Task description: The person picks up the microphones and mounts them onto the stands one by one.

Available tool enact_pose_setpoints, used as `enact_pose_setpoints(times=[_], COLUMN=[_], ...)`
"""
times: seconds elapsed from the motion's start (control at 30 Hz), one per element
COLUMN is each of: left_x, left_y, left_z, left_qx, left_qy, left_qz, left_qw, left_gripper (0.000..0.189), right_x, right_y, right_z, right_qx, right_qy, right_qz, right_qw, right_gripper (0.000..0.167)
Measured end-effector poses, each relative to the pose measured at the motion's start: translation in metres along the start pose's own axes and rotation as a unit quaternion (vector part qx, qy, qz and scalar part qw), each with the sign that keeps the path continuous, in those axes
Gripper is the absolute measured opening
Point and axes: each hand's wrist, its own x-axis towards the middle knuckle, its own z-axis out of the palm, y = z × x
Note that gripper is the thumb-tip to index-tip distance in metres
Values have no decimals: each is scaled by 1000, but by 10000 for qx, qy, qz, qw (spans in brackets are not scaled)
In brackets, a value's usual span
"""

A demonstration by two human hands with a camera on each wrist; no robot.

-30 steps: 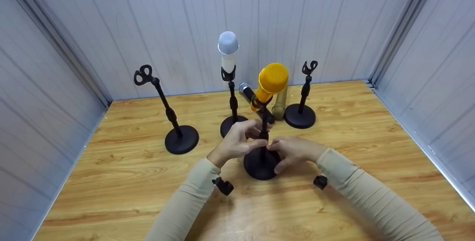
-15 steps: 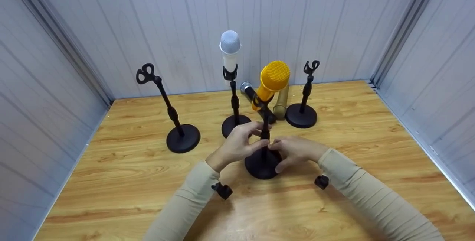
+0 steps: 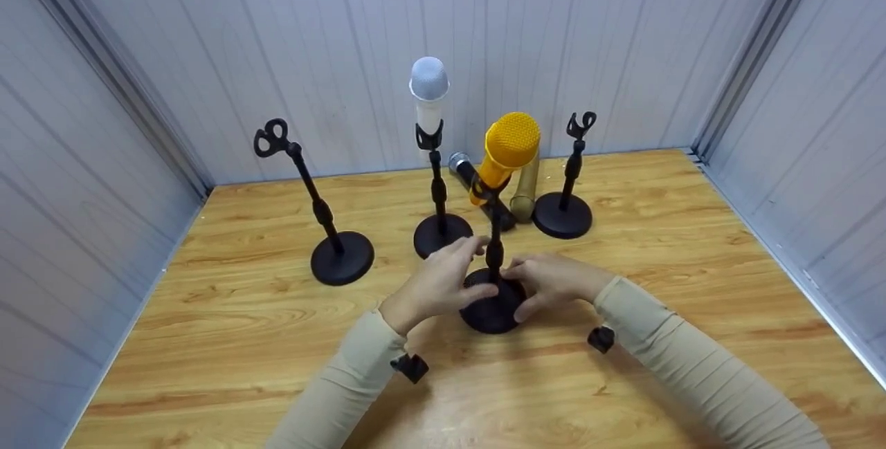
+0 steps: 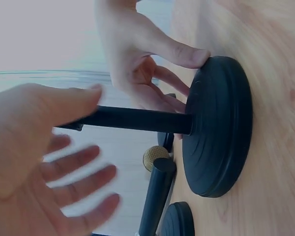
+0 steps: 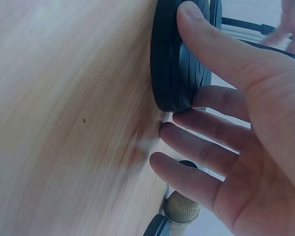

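A black microphone stand stands upright on its round base, with a yellow microphone tilted in its clip. My left hand is beside the stem with fingers spread; the left wrist view shows a gap between those fingers and the stem. From the right, my right hand grips the base, thumb on top and fingers at its edge. Behind it is a second stand holding a white microphone.
A stand with a bare clip is at left, another at right. Between the stands, a black microphone and a gold one lie on the wooden table. Ribbed panel walls enclose the back and sides.
My left hand has loosened from the stem and slid slightly down and toward me, its fingers spreading. The right hand stays on the base. The stand and yellow microphone hold their place.
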Motion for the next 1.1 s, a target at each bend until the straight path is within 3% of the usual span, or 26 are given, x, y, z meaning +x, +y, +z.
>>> enact_pose_setpoints(times=[0.17,0.3,0.53,0.67,0.9,1.1], left_x=[-9,-14,-17,-16,-15,-11], left_y=[-1,-2,-2,-2,-2,1], left_z=[9,19,32,34,36,35], left_qx=[348,497,781,1087,1203,1587], left_qy=[-626,-916,-1044,-1087,-1092,-1447], left_qz=[-354,-534,-541,-505,-366,-367], left_qw=[9968,9931,9900,9868,9860,9760], left_gripper=[79,85,93,91,87,90], right_x=[-1,-1,-1,-1,-3,-4], right_y=[-2,-2,-1,-1,0,1], right_z=[-2,-1,2,2,1,1], right_qx=[-29,-10,-83,-65,41,54], right_qy=[27,-29,-29,-27,-96,-78], right_qz=[-65,18,50,83,179,118], right_qw=[10000,10000,9999,9999,9998,9999], right_gripper=[73,73,74,73,73,74])
